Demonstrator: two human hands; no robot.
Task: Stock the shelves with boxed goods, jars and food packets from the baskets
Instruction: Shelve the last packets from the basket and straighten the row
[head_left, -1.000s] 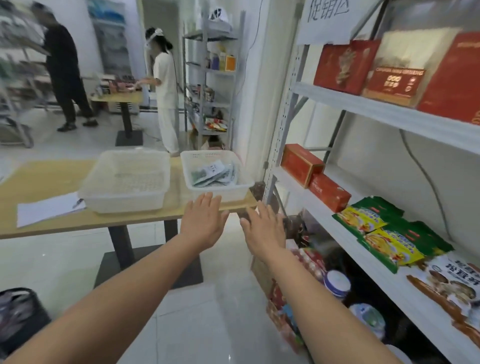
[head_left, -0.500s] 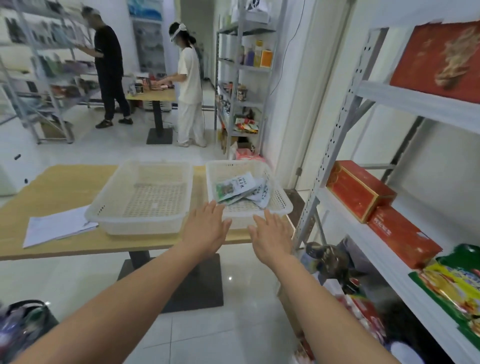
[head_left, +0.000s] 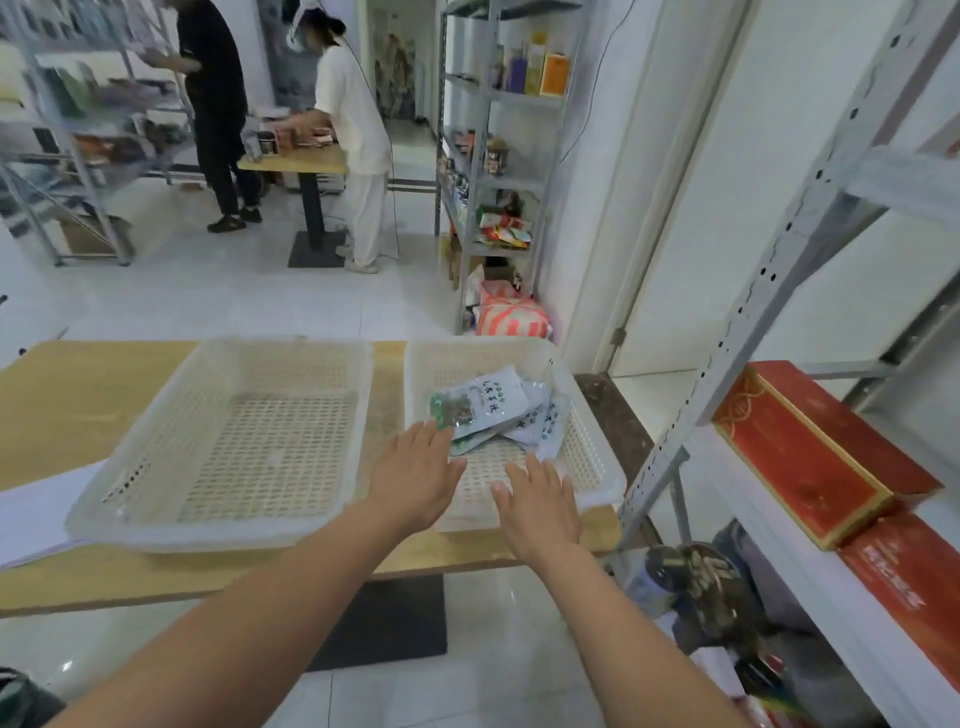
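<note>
Hands are both out in front of me, fingers straight and a little spread, holding nothing. My left hand (head_left: 415, 475) hovers over the near left corner of the right basket (head_left: 605, 470), fingertips right at the edge of the food packets (head_left: 485, 402); I can't tell if they touch. My right hand (head_left: 540, 501) is just beside it, over the basket's near wall. The packets lie in a loose heap toward the far side of that basket. To the left sits a second basket (head_left: 130, 493), side by side with the first on the wooden table (head_left: 72, 400), with a sheet of paper (head_left: 26, 514) at the table's left edge. Off to my right stands the metal shelf (head_left: 769, 280), red boxes (head_left: 810, 457) lying on it, a jar (head_left: 670, 571) lower down.
</note>
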